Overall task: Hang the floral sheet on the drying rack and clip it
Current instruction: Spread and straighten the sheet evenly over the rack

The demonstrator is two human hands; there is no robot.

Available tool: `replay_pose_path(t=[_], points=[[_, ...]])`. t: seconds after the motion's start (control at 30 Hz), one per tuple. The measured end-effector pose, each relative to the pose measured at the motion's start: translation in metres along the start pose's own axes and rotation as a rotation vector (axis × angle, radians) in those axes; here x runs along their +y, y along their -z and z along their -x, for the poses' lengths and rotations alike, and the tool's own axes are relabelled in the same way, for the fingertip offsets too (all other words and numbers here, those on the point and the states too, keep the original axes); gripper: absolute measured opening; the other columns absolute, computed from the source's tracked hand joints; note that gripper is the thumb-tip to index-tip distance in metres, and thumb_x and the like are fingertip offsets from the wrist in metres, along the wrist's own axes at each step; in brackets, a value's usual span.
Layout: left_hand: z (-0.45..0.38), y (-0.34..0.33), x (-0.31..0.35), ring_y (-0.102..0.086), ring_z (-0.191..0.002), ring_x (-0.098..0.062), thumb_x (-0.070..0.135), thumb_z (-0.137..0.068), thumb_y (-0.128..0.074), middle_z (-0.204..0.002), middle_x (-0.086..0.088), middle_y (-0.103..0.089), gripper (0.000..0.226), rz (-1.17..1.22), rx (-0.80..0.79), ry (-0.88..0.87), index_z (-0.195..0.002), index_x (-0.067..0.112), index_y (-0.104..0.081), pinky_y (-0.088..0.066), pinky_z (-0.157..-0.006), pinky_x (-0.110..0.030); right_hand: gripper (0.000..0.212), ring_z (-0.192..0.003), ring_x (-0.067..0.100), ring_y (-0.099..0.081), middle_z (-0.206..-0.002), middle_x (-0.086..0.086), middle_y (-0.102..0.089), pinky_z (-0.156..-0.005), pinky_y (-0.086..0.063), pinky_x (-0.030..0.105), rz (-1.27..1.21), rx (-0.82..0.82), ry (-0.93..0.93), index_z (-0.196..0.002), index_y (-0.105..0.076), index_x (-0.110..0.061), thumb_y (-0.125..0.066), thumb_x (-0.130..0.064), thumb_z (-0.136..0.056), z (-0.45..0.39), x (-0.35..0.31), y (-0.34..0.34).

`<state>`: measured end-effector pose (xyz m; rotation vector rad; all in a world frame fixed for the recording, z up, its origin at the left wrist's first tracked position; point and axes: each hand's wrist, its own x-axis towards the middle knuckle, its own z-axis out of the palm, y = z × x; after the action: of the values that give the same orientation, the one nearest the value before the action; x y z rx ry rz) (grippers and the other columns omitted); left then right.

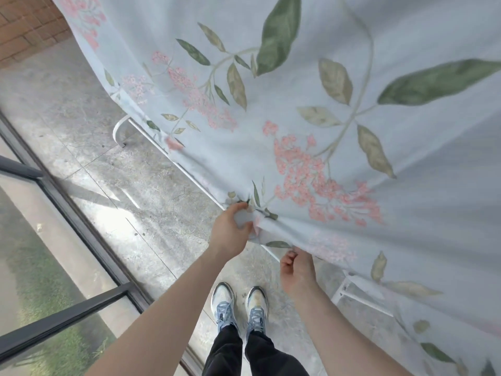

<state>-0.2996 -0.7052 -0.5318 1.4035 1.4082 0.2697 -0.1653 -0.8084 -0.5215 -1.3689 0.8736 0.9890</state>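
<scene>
The floral sheet (pixel 311 85), pale blue with pink blossoms and green leaves, drapes over the white drying rack (pixel 120 128) and fills the upper right of the view. Only the rack's lower bars and a foot show beneath the hem. My left hand (pixel 230 229) grips a bunched part of the sheet's lower edge. My right hand (pixel 296 268) pinches the hem a little lower and to the right. No clip is visible.
Grey stone floor tiles (pixel 141 191) lie under the rack. A dark metal railing with glass panels (pixel 67 213) runs diagonally at the left. A brick wall (pixel 24 25) is at the top left. My feet in light sneakers (pixel 238 308) stand close to the rack.
</scene>
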Motion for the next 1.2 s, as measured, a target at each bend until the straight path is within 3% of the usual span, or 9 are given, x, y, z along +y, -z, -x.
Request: replay_pose_path(t=[0.07,0.17,0.37,0.53,0.7,0.83,0.97,1.07,1.2], points=[[-0.009,-0.005,0.001,-0.064,-0.112,-0.023,0.016,-0.094,-0.066,-0.132,-0.004,-0.068,0.055,-0.143,-0.015,-0.079,-0.147,0.024,-0.053,-0.053,-0.084,-0.029,0.016,-0.042,0.002,-0.038,-0.064,-0.005,-0.046,-0.035,-0.033,0.012,0.104,0.078,0.008,-0.086,-0.058,-0.017,-0.064,-0.015,-0.101,-0.006,0.008,0.007],[-0.021,-0.016,-0.002,-0.059,-0.122,-0.037,0.009,-0.094,-0.059,-0.136,-0.015,-0.063,0.065,-0.33,-0.041,-0.207,-0.156,0.015,-0.041,-0.048,-0.098,-0.042,0.025,-0.047,0.003,-0.048,-0.065,-0.003,-0.058,-0.043,-0.045,0.013,0.184,0.187,0.055,-0.087,-0.06,-0.016,-0.076,-0.034,-0.093,-0.013,0.019,0.017],[-0.032,-0.031,-0.001,-0.058,-0.116,-0.038,0.0,-0.094,-0.053,-0.132,-0.019,-0.058,0.075,-0.542,-0.074,-0.224,-0.163,0.013,-0.024,-0.045,-0.092,-0.042,0.028,-0.053,0.007,-0.059,-0.072,0.002,-0.067,-0.05,-0.051,0.018,0.276,0.236,0.114,-0.089,-0.06,-0.01,-0.075,-0.034,-0.094,-0.028,0.023,0.015],[-0.041,-0.036,-0.012,-0.062,-0.109,-0.036,0.001,-0.095,-0.052,-0.126,-0.016,-0.06,0.075,-0.708,-0.099,-0.188,-0.162,0.015,-0.023,-0.05,-0.089,-0.043,0.031,-0.057,0.012,-0.063,-0.072,0.006,-0.068,-0.051,-0.053,0.023,0.354,0.264,0.059,-0.088,-0.063,-0.004,-0.077,-0.031,-0.093,-0.045,0.034,0.016],[-0.046,-0.035,-0.024,-0.063,-0.115,-0.034,0.004,-0.097,-0.054,-0.134,-0.016,-0.059,0.073,-0.823,-0.161,-0.146,-0.161,0.01,-0.021,-0.05,-0.09,-0.039,0.032,-0.056,0.013,-0.06,-0.069,0.008,-0.067,-0.048,-0.054,0.024,0.436,0.249,-0.035,-0.087,-0.065,0.001,-0.081,-0.027,-0.09,-0.07,0.05,0.015],[-0.051,-0.035,-0.043,-0.062,-0.115,-0.033,0.004,-0.096,-0.056,-0.131,-0.016,-0.06,0.078,-0.858,-0.184,-0.106,-0.162,0.009,-0.016,-0.054,-0.091,-0.041,0.04,-0.053,0.012,-0.058,-0.078,0.007,-0.071,-0.033,-0.045,0.018,0.533,0.243,-0.094,-0.107,-0.072,-0.001,-0.083,-0.033,-0.087,-0.092,0.059,0.019],[-0.054,-0.031,-0.05,-0.061,-0.117,-0.037,0.008,-0.098,-0.055,-0.135,-0.017,-0.057,0.08,-0.839,-0.214,-0.104,-0.164,0.009,-0.011,-0.052,-0.092,-0.045,0.041,-0.069,0.013,-0.065,-0.103,0.008,-0.074,-0.039,-0.049,0.02,0.549,0.169,-0.154,-0.111,-0.069,-0.004,-0.075,-0.04,-0.092,-0.088,0.056,0.025],[-0.042,-0.018,-0.047,-0.062,-0.117,-0.041,0.022,-0.101,-0.057,-0.135,-0.016,-0.058,0.074,-0.793,-0.216,-0.122,-0.163,0.017,-0.016,-0.05,-0.091,-0.049,0.042,-0.073,0.015,-0.067,-0.101,0.006,-0.071,-0.047,-0.053,0.024,0.662,0.08,-0.165,-0.114,-0.065,-0.005,-0.071,-0.042,-0.094,-0.061,0.04,0.033],[-0.004,0.005,-0.036,-0.059,-0.126,-0.034,0.034,-0.104,-0.057,-0.141,-0.008,-0.059,0.074,-0.781,-0.223,-0.013,-0.164,0.026,-0.016,-0.051,-0.097,-0.046,0.047,-0.076,0.017,-0.073,-0.114,0.008,-0.069,-0.057,-0.061,0.029,0.915,-0.02,-0.095,-0.123,-0.052,-0.014,-0.075,-0.043,-0.092,-0.017,0.017,0.063]])
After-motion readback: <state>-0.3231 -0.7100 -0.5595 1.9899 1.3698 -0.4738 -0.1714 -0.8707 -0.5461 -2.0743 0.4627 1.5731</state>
